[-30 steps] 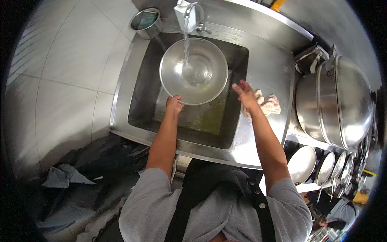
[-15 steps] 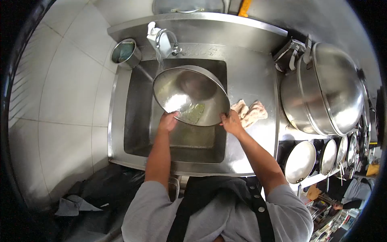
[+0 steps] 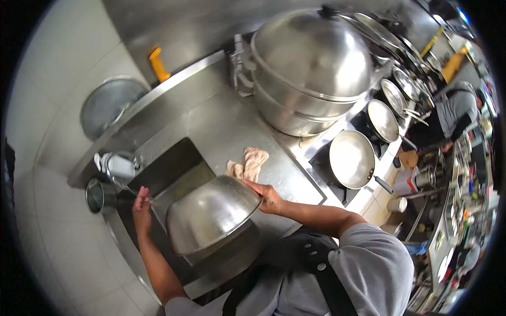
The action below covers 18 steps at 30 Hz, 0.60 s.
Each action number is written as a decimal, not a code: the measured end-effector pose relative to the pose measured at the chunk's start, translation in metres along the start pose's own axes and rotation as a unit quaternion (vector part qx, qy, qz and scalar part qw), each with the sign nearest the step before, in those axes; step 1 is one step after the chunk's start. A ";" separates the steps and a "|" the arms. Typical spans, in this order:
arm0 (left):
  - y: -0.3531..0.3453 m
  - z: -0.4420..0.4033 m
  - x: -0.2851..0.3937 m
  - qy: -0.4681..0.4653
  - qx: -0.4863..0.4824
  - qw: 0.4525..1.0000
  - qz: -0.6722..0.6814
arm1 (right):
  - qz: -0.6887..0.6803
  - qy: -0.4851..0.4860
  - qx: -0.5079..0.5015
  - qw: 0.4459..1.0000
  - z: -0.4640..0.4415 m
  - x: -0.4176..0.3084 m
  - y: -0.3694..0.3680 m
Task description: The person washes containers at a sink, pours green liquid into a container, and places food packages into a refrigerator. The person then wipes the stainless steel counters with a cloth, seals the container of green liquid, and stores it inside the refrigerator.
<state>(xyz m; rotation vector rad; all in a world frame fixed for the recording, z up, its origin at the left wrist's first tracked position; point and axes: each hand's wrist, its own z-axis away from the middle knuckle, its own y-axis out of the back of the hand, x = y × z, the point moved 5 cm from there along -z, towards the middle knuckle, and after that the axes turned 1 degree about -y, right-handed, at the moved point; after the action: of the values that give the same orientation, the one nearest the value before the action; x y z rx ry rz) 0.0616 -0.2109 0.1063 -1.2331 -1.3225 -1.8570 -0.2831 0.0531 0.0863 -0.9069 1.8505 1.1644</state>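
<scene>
A large steel mixing bowl (image 3: 211, 210) is tilted over the sink (image 3: 185, 150), its rounded outside facing me and its inside hidden. My right hand (image 3: 268, 197) grips the bowl at its right edge. My left hand (image 3: 141, 208) is off the bowl, raised over the left part of the sink with its fingers stretched out. Beside that hand is the curved tap (image 3: 109, 167), with a white bottle (image 3: 122, 166) next to it. A crumpled pale cloth (image 3: 249, 163) lies on the steel counter just beyond my right hand.
A steel container (image 3: 100, 196) stands at the sink's left corner. A big domed steamer pot (image 3: 311, 58) occupies the far right counter. Frying pans (image 3: 352, 159) line the stove, one handle jutting outward. Another person (image 3: 457, 110) is farther off at right.
The bowl has turned from showing its inside to showing its outside. My left hand has let go of the rim and moved toward the tap. The view has swung right.
</scene>
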 end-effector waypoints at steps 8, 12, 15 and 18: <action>-0.052 -0.121 -0.040 -0.059 0.033 0.875 -0.480 | -0.032 -0.201 0.028 0.979 0.037 -0.021 0.044; -0.054 -0.119 -0.029 -0.002 -0.054 0.834 -0.549 | -0.012 -0.169 0.142 0.975 0.050 -0.018 0.057; -0.053 -0.114 -0.054 -0.006 -0.067 0.764 -0.642 | -0.026 -0.171 0.170 0.970 0.057 -0.026 0.069; -0.053 -0.102 -0.054 0.027 -0.060 0.730 -0.680 | -0.048 -0.252 0.117 0.959 0.065 -0.026 0.071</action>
<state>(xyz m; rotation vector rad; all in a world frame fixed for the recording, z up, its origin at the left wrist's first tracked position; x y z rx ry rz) 0.0042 -0.2902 0.0255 0.0079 -2.4094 -2.8323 -0.3179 0.1411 0.1172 -0.4982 1.4682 0.9795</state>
